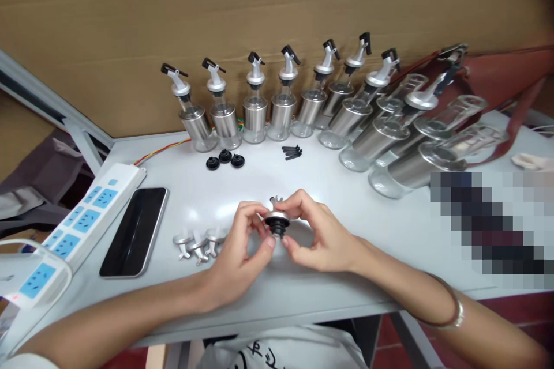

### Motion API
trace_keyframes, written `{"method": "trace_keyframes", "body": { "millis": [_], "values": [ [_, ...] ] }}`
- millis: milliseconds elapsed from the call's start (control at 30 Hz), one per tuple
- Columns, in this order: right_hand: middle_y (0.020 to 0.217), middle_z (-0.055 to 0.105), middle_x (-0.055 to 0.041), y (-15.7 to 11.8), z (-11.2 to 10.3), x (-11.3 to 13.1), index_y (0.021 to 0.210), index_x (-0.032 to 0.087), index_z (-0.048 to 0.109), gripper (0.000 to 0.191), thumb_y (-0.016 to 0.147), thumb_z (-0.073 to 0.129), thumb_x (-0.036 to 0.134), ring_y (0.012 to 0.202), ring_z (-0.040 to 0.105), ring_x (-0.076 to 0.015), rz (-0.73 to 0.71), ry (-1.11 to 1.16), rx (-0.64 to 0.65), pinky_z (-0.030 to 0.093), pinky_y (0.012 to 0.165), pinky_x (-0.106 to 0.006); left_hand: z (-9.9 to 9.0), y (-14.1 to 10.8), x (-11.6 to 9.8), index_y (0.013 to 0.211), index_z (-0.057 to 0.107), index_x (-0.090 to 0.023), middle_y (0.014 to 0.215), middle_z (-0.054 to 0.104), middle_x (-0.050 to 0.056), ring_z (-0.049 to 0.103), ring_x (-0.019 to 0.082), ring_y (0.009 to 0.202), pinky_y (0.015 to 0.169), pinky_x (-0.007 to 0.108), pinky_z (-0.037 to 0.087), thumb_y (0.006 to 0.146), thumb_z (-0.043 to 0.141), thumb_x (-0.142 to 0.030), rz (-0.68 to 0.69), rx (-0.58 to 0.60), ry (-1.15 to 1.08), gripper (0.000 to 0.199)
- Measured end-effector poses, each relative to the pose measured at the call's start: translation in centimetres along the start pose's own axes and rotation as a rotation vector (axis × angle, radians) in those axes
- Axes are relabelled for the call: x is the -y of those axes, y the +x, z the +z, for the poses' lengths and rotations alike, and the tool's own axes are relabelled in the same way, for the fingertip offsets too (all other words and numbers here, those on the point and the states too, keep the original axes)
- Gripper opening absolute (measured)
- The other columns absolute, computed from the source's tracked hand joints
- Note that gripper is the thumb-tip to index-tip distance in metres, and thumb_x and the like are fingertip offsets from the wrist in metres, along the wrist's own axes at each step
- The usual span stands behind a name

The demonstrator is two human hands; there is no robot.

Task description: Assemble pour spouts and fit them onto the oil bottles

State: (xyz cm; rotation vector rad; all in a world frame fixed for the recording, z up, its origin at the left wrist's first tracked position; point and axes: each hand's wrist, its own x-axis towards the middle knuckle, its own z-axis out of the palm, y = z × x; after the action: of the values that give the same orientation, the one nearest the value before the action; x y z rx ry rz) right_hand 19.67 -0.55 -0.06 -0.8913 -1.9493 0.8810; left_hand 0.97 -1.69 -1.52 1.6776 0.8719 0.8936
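Between my hands is a pourer top [277, 220], a silver cap with a black ribbed stopper on its underside. My left hand [242, 248] grips its left side with thumb and fingers. From the right, my right hand [320, 236] pinches it, fingers at the silver spout and thumb by the stopper. Left of my left hand lie several silver spout caps [198, 245]. Beyond my hands sit three black stoppers [225, 155] and, to their right, a small bunch of thin black sticks [292, 152].
Glass-and-steel bottles [255, 118] with black-levered pourers line the back; some at right, like this bottle [437, 158], have open necks. A phone [135, 233] and power strip [73, 230] lie left. A red-brown bag [497, 81] stands back right. A cardboard wall [259, 6] bounds the rear.
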Motion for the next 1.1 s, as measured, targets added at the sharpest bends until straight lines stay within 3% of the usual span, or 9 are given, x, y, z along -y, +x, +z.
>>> {"method": "trace_keyframes", "body": {
  "millis": [233,400,567,733,900,1000,1100],
  "values": [
    [0.079,0.066,-0.0040,0.5,-0.7,-0.2,0.099,0.017,0.057,0.016,0.092,0.056,0.031,0.068,0.063,-0.0140,-0.038,-0.126,0.091,0.049,0.064,-0.024,0.2,-0.2,0.9,0.126,0.030,-0.026,0.120,0.042,0.008,0.050,0.020,0.111,0.099,0.037,0.041,0.100,0.039,-0.029,-0.076,0.059,-0.190,0.028],
    [0.072,0.063,-0.0027,1.1,-1.5,-0.4,0.095,0.014,0.066,0.027,0.092,0.057,0.040,0.065,0.058,-0.0125,-0.083,-0.188,0.085,0.046,0.062,-0.023,0.4,0.2,1.2,0.121,0.035,-0.025,0.117,0.046,0.008,0.051,0.020,0.107,0.092,0.036,0.043,0.098,0.045,-0.033,-0.076,0.043,-0.238,0.026],
    [0.079,0.066,-0.0052,1.3,-1.7,-0.4,0.103,0.016,0.068,0.028,0.093,0.056,0.039,0.072,0.061,-0.0143,-0.080,-0.170,0.118,0.049,0.067,-0.025,0.6,0.3,1.5,0.119,0.034,-0.026,0.117,0.052,0.007,0.053,0.019,0.108,0.092,0.034,0.043,0.098,0.047,-0.027,-0.107,0.039,-0.309,0.025],
    [0.096,0.069,-0.0099,1.6,-3.0,-1.2,0.112,0.016,0.063,0.034,0.089,0.061,0.041,0.091,0.062,-0.0210,-0.127,-0.256,0.172,0.050,0.081,-0.034,0.5,0.2,1.2,0.111,0.039,-0.025,0.104,0.050,0.002,0.051,0.015,0.093,0.085,0.030,0.043,0.091,0.054,-0.020,-0.149,0.037,-0.276,0.026],
    [0.130,0.058,-0.0185,2.3,-4.9,-4.0,0.122,0.013,0.056,0.042,0.093,0.052,0.043,0.121,0.046,-0.0327,0.060,-0.643,0.080,0.040,0.101,-0.053,0.2,0.6,0.7,0.097,0.042,-0.023,0.097,0.048,0.001,0.045,0.015,0.084,0.079,0.030,0.039,0.079,0.059,-0.012,-0.137,0.132,-0.148,0.027],
    [0.140,0.050,-0.0200,2.5,-5.1,-5.2,0.126,0.010,0.053,0.046,0.094,0.049,0.043,0.128,0.041,-0.0352,0.171,-0.712,0.147,0.040,0.101,-0.054,0.1,0.6,0.7,0.094,0.040,-0.023,0.093,0.045,0.000,0.043,0.015,0.083,0.077,0.030,0.037,0.077,0.055,-0.009,-0.107,0.153,-0.111,0.027],
    [0.134,0.054,-0.0205,2.5,-5.1,-5.4,0.125,0.009,0.052,0.045,0.094,0.047,0.042,0.127,0.043,-0.0346,0.209,-0.712,0.181,0.042,0.099,-0.052,0.1,0.5,0.8,0.092,0.037,-0.024,0.090,0.042,-0.001,0.043,0.015,0.084,0.076,0.030,0.037,0.077,0.052,-0.007,-0.067,0.154,-0.103,0.028]
  ]
}}
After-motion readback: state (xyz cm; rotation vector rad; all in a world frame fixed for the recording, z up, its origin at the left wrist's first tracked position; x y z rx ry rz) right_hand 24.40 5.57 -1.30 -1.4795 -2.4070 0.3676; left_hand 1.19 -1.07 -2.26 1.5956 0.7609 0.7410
